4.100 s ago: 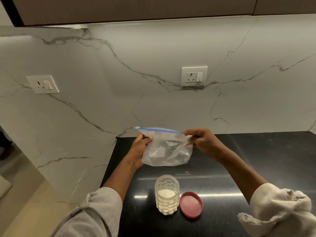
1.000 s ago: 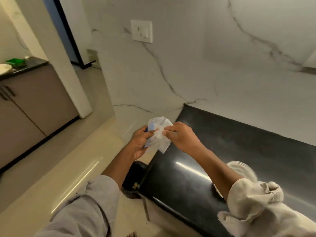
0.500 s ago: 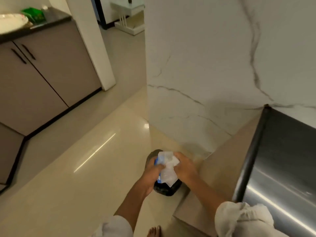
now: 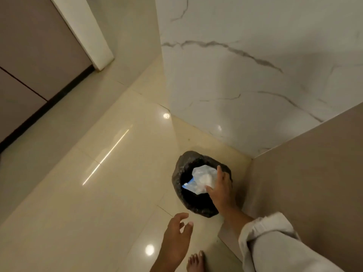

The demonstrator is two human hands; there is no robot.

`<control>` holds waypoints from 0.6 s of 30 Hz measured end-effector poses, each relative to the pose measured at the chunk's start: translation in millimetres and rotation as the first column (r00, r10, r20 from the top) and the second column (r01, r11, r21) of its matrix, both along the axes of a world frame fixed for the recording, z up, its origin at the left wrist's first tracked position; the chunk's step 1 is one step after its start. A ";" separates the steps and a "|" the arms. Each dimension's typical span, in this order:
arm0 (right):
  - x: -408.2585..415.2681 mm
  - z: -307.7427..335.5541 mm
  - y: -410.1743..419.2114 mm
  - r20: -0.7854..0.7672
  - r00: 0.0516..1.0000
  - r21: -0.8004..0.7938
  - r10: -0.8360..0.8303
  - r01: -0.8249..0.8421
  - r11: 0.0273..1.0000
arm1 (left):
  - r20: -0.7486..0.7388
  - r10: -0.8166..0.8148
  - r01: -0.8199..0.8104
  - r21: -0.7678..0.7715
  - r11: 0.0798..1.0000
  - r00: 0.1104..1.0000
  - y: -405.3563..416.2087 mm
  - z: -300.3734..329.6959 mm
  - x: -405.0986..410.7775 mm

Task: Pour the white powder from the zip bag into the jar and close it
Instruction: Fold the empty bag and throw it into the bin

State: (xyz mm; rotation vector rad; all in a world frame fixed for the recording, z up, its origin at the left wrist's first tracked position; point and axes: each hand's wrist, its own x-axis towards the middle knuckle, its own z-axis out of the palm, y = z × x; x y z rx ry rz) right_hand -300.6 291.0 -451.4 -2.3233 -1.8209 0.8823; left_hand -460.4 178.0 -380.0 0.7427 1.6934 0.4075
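Floor: glossy tile, lined bin (image 4: 198, 208) by marble wall.
Right hand (image 4: 221, 190): grip loose, touching bag (image 4: 200, 180) over bin.
Left hand (image 4: 176, 240): relaxed, empty.
Risk: bag may snag on rim; jar unseen, possibly unclosed.

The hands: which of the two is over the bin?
The right hand, reaching over the black-lined bin and touching the crumpled zip bag. The left hand hangs empty above the floor, short of it.

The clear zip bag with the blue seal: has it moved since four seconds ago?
Yes. The crumpled clear zip bag has gone from above the black countertop down into the black-lined bin on the floor; the right hand touches it.
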 end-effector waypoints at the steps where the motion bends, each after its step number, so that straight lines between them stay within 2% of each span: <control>1: 2.4 -3.4 5.9 0.006 1.000 -0.036 -0.018 0.018 0.999 | -0.010 -0.029 0.030 0.013 0.999 1.000 3.7 -5.8 -0.2; 4: 4.6 7.1 9.4 -0.021 0.997 -0.020 -0.069 0.068 0.997 | -0.066 -0.109 0.114 0.069 0.991 0.992 20.2 -9.3 7.9; 8: -6.1 43.5 -7.6 -0.071 0.997 -0.013 0.024 -0.025 1.000 | -0.212 -0.290 0.338 0.244 0.909 0.933 47.0 8.0 32.3; 10: -11.1 63.4 -17.2 -0.087 0.993 -0.018 0.078 -0.080 0.997 | -0.251 -0.355 0.416 0.260 0.871 0.900 58.5 20.2 41.9; 18: -2.4 161.8 -33.2 -0.023 0.981 0.004 0.193 -0.193 0.981 | -0.335 -0.352 0.443 0.255 0.859 0.874 63.2 99.7 54.5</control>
